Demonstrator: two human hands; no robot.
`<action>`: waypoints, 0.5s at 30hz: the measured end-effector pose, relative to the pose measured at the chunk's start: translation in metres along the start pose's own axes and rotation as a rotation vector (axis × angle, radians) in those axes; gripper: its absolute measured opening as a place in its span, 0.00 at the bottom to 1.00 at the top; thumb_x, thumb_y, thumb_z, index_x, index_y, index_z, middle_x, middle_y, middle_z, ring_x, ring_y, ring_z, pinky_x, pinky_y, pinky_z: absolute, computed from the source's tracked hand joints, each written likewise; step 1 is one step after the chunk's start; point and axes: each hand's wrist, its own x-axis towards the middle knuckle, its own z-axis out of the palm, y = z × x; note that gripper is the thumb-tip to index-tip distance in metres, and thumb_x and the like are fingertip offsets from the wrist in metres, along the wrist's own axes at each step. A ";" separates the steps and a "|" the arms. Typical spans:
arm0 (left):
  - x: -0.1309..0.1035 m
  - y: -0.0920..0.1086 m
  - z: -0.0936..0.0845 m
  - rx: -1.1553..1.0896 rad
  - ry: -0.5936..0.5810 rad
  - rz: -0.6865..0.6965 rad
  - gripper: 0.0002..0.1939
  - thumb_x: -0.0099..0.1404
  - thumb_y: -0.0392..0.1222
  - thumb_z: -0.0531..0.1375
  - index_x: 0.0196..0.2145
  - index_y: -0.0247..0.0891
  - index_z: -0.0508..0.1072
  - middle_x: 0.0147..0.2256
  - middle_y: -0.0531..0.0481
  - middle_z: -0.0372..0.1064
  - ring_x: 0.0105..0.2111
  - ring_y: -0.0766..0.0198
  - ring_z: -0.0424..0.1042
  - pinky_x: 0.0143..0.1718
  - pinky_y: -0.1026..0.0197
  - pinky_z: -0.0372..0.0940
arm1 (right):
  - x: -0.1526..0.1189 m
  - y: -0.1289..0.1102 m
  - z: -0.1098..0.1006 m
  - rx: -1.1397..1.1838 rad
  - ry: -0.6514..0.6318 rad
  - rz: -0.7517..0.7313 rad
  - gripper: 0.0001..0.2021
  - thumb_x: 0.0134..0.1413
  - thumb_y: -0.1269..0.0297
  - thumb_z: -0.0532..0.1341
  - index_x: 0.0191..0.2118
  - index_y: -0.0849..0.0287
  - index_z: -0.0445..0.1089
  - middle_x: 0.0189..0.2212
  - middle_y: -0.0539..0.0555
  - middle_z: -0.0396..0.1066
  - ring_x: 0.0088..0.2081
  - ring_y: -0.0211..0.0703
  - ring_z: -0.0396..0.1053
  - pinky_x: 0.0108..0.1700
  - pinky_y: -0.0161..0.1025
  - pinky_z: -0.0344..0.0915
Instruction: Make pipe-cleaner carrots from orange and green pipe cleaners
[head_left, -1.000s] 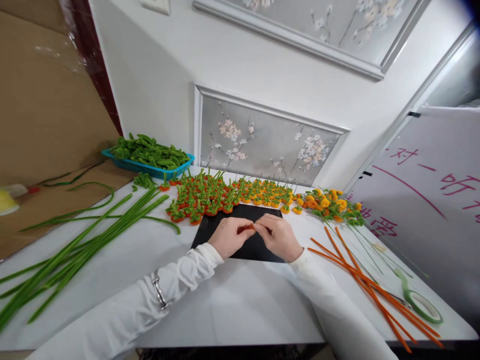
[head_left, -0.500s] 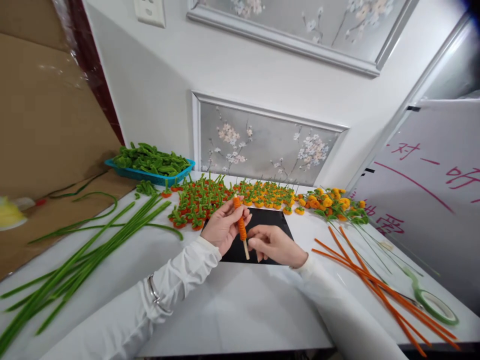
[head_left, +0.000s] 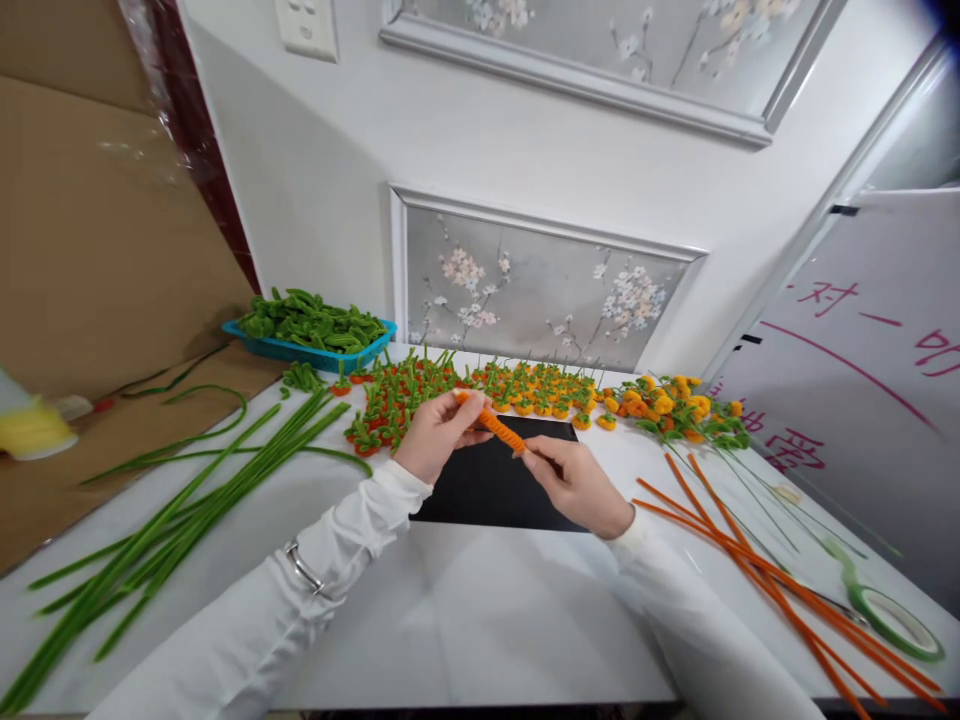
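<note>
An orange pipe cleaner coil (head_left: 501, 428), wound tightly in rings, slants between my two hands above a black mat (head_left: 495, 490). My left hand (head_left: 441, 432) pinches its upper left end. At the lower right end, the fingertips of my right hand (head_left: 576, 478) are closed on the coil. The pale stick it is wound on is hidden now. Behind my left hand stand several small orange-red pieces with green stems (head_left: 401, 395). Several yellow-orange ones (head_left: 544, 385) stand to their right.
Green pipe cleaners (head_left: 202, 500) lie at left, below a blue tray (head_left: 311, 355) of green pieces. At right are orange pipe cleaners (head_left: 757, 565), a roll of green tape (head_left: 900, 625) and a bunch of yellow-orange flowers (head_left: 667, 400). A wall (head_left: 315, 180) closes off the back.
The coil has turned from nearly upright to a slant. My right hand has closed on its lower end, where the pale stick stuck out before. The view has shifted slightly.
</note>
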 end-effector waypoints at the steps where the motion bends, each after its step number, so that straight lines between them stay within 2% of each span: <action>1: 0.001 0.001 -0.002 0.031 -0.023 -0.013 0.14 0.53 0.47 0.65 0.31 0.33 0.73 0.29 0.49 0.72 0.30 0.66 0.73 0.32 0.63 0.70 | 0.000 0.001 -0.002 -0.031 0.029 -0.013 0.11 0.59 0.64 0.51 0.36 0.60 0.70 0.23 0.51 0.66 0.23 0.36 0.60 0.25 0.33 0.54; 3: 0.002 0.004 -0.008 0.074 -0.105 -0.077 0.13 0.51 0.45 0.66 0.29 0.33 0.73 0.26 0.50 0.72 0.26 0.67 0.73 0.30 0.65 0.70 | 0.000 0.003 -0.008 -0.070 0.082 -0.035 0.11 0.59 0.64 0.52 0.36 0.60 0.70 0.25 0.52 0.68 0.24 0.37 0.63 0.27 0.33 0.56; 5: 0.002 0.009 -0.012 0.132 -0.216 -0.164 0.13 0.50 0.44 0.67 0.31 0.33 0.73 0.25 0.48 0.73 0.27 0.65 0.74 0.29 0.66 0.70 | 0.001 0.005 -0.015 -0.095 0.111 -0.058 0.11 0.59 0.65 0.52 0.36 0.60 0.71 0.25 0.53 0.69 0.26 0.38 0.65 0.29 0.34 0.58; 8: 0.001 0.015 -0.015 0.283 -0.322 -0.214 0.14 0.53 0.46 0.65 0.34 0.33 0.74 0.25 0.46 0.74 0.25 0.66 0.73 0.26 0.67 0.69 | 0.000 0.008 -0.023 -0.143 0.087 -0.105 0.11 0.59 0.65 0.52 0.35 0.59 0.71 0.25 0.53 0.69 0.28 0.38 0.66 0.31 0.34 0.60; 12: -0.002 0.017 -0.009 0.570 -0.428 -0.111 0.14 0.56 0.45 0.62 0.35 0.32 0.75 0.20 0.51 0.70 0.19 0.71 0.67 0.20 0.71 0.63 | -0.002 0.011 -0.026 -0.253 0.075 -0.165 0.11 0.60 0.65 0.53 0.37 0.59 0.72 0.24 0.52 0.67 0.26 0.38 0.64 0.29 0.33 0.59; 15: -0.004 0.014 -0.003 0.682 -0.423 -0.017 0.12 0.55 0.44 0.61 0.32 0.32 0.75 0.22 0.52 0.69 0.20 0.71 0.65 0.22 0.69 0.62 | -0.003 0.012 -0.025 -0.344 0.110 -0.221 0.11 0.60 0.65 0.52 0.39 0.59 0.72 0.24 0.53 0.66 0.26 0.37 0.63 0.30 0.33 0.59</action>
